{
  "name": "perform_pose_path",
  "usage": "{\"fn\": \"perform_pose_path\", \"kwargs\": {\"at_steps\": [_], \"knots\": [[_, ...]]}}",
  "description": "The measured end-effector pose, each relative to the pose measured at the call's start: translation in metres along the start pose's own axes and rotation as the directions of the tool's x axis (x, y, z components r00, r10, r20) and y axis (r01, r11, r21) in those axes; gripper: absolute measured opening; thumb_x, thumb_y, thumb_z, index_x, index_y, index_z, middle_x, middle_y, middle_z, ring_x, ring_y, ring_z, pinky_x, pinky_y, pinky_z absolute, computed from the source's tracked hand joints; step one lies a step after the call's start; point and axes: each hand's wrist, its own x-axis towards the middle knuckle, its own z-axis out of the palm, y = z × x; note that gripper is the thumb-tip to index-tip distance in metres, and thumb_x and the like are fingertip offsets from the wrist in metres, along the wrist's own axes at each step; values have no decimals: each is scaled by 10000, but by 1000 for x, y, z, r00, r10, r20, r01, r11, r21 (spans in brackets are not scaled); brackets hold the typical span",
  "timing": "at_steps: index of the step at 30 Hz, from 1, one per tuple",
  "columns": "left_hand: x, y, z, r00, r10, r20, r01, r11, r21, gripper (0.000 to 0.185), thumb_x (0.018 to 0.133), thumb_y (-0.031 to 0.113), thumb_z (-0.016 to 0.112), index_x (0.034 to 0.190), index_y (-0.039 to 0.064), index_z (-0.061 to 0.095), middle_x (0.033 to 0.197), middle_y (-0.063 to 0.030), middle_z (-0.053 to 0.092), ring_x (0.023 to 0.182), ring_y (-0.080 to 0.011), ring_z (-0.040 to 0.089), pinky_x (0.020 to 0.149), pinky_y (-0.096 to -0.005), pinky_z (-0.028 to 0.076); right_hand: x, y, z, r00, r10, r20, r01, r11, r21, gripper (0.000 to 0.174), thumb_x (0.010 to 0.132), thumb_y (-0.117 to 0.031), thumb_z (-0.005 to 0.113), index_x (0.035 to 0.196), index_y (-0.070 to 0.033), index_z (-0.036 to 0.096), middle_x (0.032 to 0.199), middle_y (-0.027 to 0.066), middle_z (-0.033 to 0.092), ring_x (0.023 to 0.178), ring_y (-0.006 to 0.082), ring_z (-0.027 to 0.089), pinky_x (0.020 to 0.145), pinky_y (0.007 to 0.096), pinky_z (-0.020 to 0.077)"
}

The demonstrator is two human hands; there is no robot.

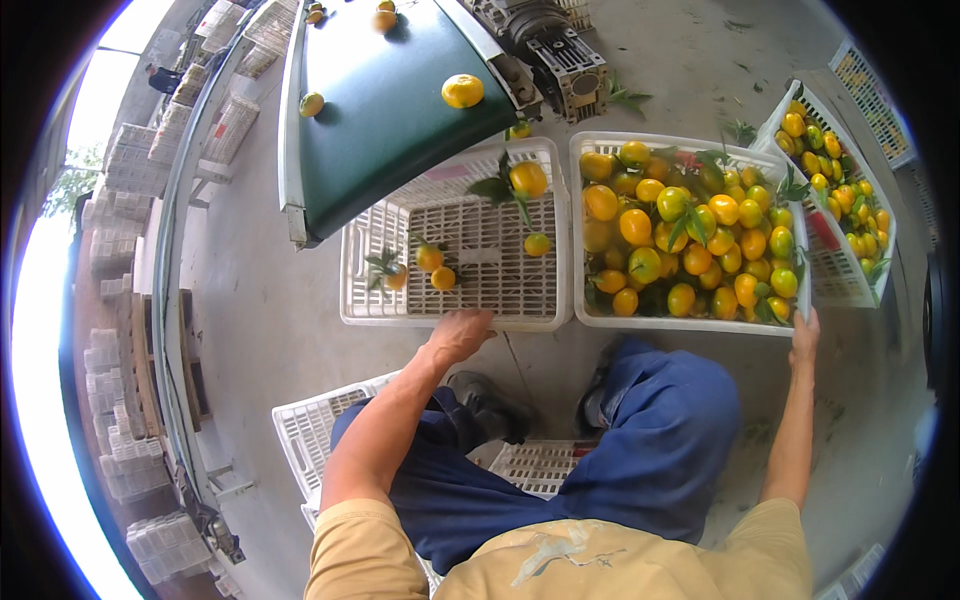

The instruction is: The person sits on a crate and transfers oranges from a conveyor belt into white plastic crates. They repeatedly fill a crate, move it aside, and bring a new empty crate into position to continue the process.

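My left hand (461,332) curls over the near rim of a white plastic crate (562,247) under the conveyor's end. On its slatted floor lie a few citrus fruits, including an orange one with leaves (528,180) and a greenish one (537,244). At the near right corner of a second white crate (686,324), my right hand (805,336) grips the edge. That crate stands beside the first and is filled with orange and green mandarins (696,258), some with leaves. My fingertips are partly hidden on both crates.
A green conveyor belt (382,142) carrying several fruits, one yellow (462,91), overhangs the left crate. A motor gearbox (574,75) is mounted at its right. Filled crates (847,259) stand far right. Stacked crates (135,157) line the left, beyond a metal rail (169,300). A person (163,78) is far off.
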Motion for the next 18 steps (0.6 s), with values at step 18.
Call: {"fn": "perform_pose_path", "kwargs": {"at_steps": [18], "knots": [[5,17,16,989,-28,-142,36,998,56,120,855,113,449,953,87,513,886,-161,604,874,-369,587,718,-463,470,42,-49,3,966,76,248,-2,959,-284,372,704,-18,549,1073,-17,601,885,64,622,812,182,568,758,305,440]]}}
